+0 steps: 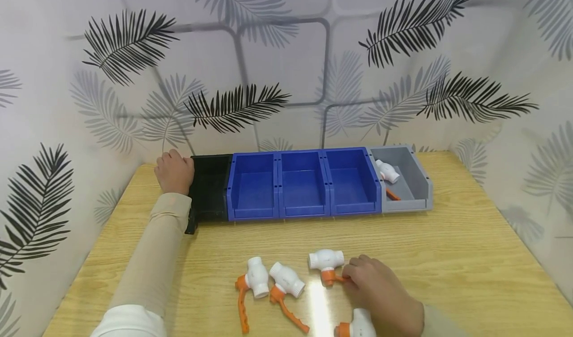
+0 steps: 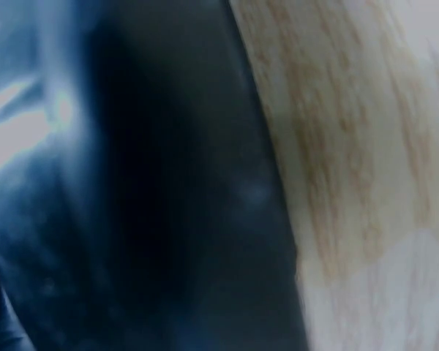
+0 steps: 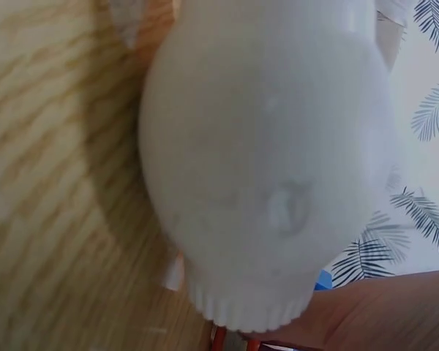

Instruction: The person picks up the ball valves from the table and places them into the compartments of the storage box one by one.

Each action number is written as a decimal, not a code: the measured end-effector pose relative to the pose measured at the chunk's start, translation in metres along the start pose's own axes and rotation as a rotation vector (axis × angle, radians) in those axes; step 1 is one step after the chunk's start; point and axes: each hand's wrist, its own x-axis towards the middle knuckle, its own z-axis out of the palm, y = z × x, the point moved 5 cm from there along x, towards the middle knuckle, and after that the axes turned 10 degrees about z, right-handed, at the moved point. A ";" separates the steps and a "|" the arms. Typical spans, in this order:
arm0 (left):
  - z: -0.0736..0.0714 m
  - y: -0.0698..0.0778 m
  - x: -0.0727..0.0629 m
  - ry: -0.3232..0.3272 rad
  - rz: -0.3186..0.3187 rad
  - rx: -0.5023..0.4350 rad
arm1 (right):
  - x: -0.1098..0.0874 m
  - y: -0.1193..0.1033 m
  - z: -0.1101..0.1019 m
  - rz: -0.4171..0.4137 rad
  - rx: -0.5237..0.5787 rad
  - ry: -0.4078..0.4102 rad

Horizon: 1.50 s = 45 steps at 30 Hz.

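My right hand (image 1: 378, 289) has its fingertips at the orange lever handle of a white ball valve (image 1: 326, 260), pinching it low over the table. Another ball valve (image 1: 361, 322) lies beside that wrist, partly cut off by the frame edge; a white valve body (image 3: 263, 146) fills the right wrist view. Two more valves, one upright in view (image 1: 257, 277) and one slanted (image 1: 287, 279), lie left of it with orange handles toward me. At the far left, my left hand (image 1: 174, 171) grips the side rim of the black bin (image 1: 208, 187); its fingertips are hidden.
Three blue bins (image 1: 302, 211) stand joined in a row right of the black one. The grey bin (image 1: 407, 205) at the right end holds a white valve (image 1: 387, 171) with an orange handle. Behind the wooden table (image 1: 470, 257) rises a leaf-patterned wall (image 1: 286, 53).
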 end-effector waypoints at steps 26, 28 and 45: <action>0.002 -0.002 -0.002 -0.009 -0.008 -0.009 | -0.006 0.009 0.003 -0.031 0.011 0.080; 0.003 -0.003 -0.001 0.001 -0.007 -0.008 | -0.006 0.010 0.003 -0.032 0.006 0.083; 0.001 -0.001 0.000 -0.024 -0.018 -0.010 | -0.007 0.010 0.003 -0.082 0.015 0.113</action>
